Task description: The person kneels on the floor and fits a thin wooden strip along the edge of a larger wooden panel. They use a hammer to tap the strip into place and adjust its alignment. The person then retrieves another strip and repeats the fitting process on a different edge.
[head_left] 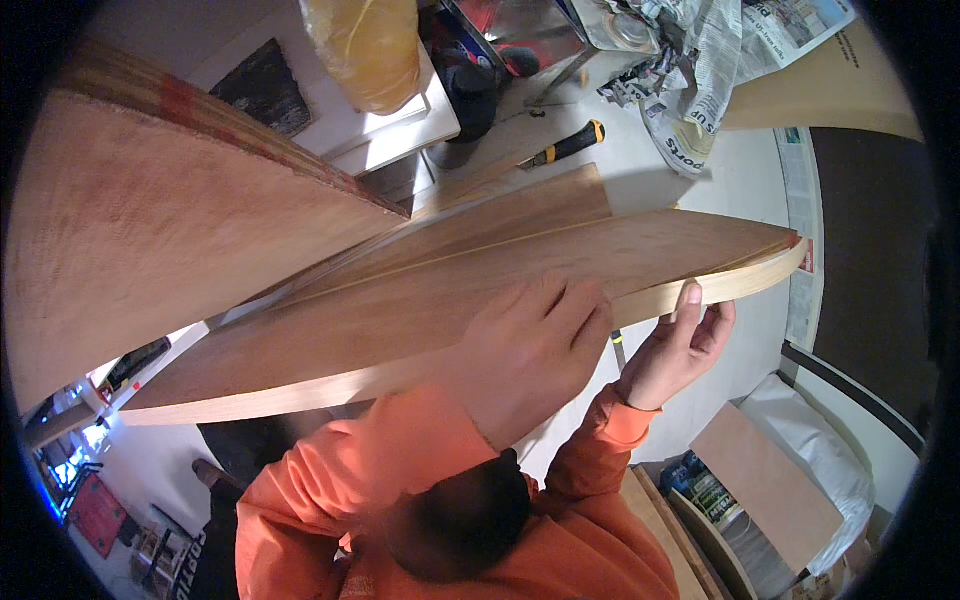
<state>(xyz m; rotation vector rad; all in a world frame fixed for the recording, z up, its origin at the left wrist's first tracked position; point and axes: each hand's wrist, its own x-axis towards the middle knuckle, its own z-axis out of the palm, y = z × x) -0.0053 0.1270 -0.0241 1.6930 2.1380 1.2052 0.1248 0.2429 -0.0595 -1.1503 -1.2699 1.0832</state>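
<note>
Both hands hold one long plywood board [420, 300]: the left hand [535, 350] lies flat, fingers spread, pressing on its reddish-brown face, while the right hand [680, 345] pinches the pale edge strip [740, 282] between thumb and curled fingers. Orange sleeves [400, 450] rise from below. Beyond the grip, a yellow-handled tool [570, 143] and crumpled newspaper [690, 70] lie on the floor.

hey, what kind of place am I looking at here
Most likely a small woodworking or carpentry workspace. Large plywood boards fill the view, a yellow-handled tool lies on the pale floor, and crumpled newspaper and more cut panels sit around.
</note>
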